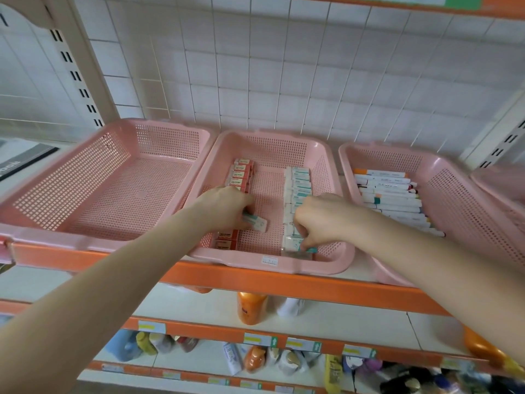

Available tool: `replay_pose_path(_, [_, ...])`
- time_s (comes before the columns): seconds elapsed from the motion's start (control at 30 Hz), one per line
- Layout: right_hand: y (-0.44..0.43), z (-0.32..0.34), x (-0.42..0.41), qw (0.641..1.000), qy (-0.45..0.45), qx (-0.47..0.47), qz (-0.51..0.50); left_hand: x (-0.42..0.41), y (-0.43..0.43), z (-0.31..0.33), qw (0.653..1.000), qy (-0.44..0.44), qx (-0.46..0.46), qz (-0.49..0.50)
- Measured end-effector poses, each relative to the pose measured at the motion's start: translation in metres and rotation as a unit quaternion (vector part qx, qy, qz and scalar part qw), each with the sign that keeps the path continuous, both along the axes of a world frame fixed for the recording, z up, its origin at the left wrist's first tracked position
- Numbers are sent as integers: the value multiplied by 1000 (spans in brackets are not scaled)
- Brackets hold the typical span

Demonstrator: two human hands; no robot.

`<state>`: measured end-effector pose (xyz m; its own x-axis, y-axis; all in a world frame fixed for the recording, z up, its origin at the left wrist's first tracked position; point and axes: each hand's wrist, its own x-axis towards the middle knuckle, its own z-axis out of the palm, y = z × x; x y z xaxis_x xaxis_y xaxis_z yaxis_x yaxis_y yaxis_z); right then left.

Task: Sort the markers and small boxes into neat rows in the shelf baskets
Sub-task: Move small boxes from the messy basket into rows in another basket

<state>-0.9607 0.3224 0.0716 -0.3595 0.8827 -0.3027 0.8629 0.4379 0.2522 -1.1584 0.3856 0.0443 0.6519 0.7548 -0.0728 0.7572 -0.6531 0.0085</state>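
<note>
The orange-edged shelf (pixel 255 277) ran across in front of me, backed by a white wire grid; three pink baskets sat on it side by side. The left basket (pixel 167 143) was the widest; the middle basket (pixel 272 149) and the right basket (pixel 454 194) stood close together. In the right basket the markers (pixel 392 194) lay stacked in a row, crosswise, against its left wall. In the middle basket a row of red boxes (pixel 240 174) ran along the left wall, with more red ones (pixel 227 240) at the near corner; a row of white-and-teal boxes (pixel 298 183) ran down the right half. The person's left grip (pixel 224 209) reached in over the red row, fingers curled onto a loose white-and-teal box (pixel 255 221) lying on the basket floor; the right grip (pixel 321 220) hung over the near end of the white-and-teal row, fingertips pinching the front box (pixel 295 243) there. Below, an orange bottle (pixel 251 307) stood on the lower shelf.
</note>
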Motion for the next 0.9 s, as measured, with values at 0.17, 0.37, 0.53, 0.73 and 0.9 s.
replay_pose_path(0.17, [-6,2,-3,1000,-25,3,-8,0,0,0,1000,11,5,0])
replay_pose_path(0.37, [8,5,5,968,233,16,-91,-3,-9,8,983,-150,99,-22])
replay_pose_path(0.53, [12,5,-8,895,420,-1,-152,-9,-9,7,939,-290,173,-70])
replay_pose_path(0.73, [16,7,-2,763,615,-7,-198,-8,-7,5,937,-302,156,-75])
replay_pose_path(0.9, [21,1,0,724,647,-83,-222,-7,-13,10,923,-331,192,-44])
